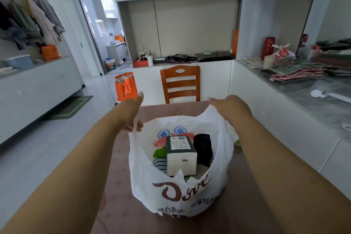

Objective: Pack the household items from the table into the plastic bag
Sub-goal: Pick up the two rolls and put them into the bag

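While both forearms reach in from 7 and 5 o'clock, the white plastic bag [171, 192] stands open at the centre of the brown surface [121, 214], its brown lettering facing the viewer. Inside it a white tissue pack [181, 155] with a dark green top stands upright in the middle; a black item [203, 146] sits just beside it at 3 o'clock, and a green item [159, 153] over striped cloth [160, 165] lies at 9 o'clock. At the bag's 10 o'clock rim the left hand [131, 114] pinches one handle strip with curled fingers, thumb pointing up. At 1 o'clock the right hand [230, 105] grips the other handle, fingers curled over the bunched plastic, pulling the mouth wide. Just beyond the right forearm, a small green-and-white thing [234, 135] peeks out on the surface, mostly hidden by the bag. Farther off at 12 o'clock a wooden chair [180, 83] stands against the surface's far edge, with an orange tote bag [126, 86] on the floor at 11 o'clock.
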Demonstrator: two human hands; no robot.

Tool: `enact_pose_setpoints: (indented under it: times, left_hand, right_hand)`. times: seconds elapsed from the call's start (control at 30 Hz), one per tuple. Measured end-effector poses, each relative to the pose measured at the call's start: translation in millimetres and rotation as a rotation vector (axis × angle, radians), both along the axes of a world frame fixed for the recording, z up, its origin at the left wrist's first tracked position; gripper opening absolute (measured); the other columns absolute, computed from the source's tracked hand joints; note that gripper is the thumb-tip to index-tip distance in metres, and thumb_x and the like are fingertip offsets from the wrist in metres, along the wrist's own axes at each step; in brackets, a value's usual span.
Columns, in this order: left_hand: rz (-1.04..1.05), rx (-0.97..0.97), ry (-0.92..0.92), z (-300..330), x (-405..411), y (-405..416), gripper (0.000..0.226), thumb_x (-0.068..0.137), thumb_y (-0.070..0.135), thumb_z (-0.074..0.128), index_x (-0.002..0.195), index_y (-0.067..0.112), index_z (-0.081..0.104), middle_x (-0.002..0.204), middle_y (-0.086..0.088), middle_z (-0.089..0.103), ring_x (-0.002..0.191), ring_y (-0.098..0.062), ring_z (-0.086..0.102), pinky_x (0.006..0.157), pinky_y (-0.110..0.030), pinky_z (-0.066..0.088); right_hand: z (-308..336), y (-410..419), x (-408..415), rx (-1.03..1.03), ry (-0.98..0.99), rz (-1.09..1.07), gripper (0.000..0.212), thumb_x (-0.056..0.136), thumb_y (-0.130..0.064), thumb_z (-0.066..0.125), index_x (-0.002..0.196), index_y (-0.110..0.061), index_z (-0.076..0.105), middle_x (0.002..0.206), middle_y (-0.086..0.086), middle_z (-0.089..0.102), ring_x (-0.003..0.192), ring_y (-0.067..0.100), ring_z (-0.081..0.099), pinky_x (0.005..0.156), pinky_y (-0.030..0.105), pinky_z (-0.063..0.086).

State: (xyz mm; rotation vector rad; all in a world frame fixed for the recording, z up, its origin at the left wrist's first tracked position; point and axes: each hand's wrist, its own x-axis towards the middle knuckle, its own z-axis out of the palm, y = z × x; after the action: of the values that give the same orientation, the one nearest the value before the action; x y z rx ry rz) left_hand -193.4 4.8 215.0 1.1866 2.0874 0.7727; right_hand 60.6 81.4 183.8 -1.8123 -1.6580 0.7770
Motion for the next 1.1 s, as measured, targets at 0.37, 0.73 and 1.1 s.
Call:
enact_pose_setpoints:
  times: [0.37,0.73,1.1]
  left_hand:
    - [0.001,0.219,0.19,60.3,28.0,41.2,0.078,0.094,0.063,0.018,0.127,0.003,0.055,0.114,-0.022,0.065,0.105,-0.035,0.061,0.093,-0.044,0.049]
    - [-0.184,0.101,-0.153,11.0,88.4,190.0,0.063,0.097,0.056,0.031,0.129,0.006,0.054,0.113,-0.014,0.064,0.102,-0.031,0.062,0.097,-0.045,0.049]
    - [0.037,-0.195,-0.494,-80.2,70.8,300.5,0.061,0.089,0.06,0.045,0.12,0.008,0.054,0.107,-0.016,0.062,0.098,-0.035,0.064,0.093,-0.047,0.053]
  right_hand:
    - [24.5,41.2,23.4,0.123,0.004,-0.054,0.059,0.093,-0.058,0.034,0.091,-0.008,0.066,0.093,0.009,0.068,0.065,0.017,0.053,0.052,0.025,0.033]
    - [-43.2,163.7,10.2,-0.068,0.025,0.029,0.057,0.089,-0.05,0.045,0.114,-0.002,0.06,0.118,0.015,0.066,0.107,0.035,0.062,0.089,0.034,0.048]
    - [-155.2,255.4,-34.9,-0.296,-0.118,0.198,0.071,0.073,-0.046,0.068,0.129,-0.008,0.046,0.11,0.008,0.066,0.09,0.022,0.063,0.077,0.03,0.049]
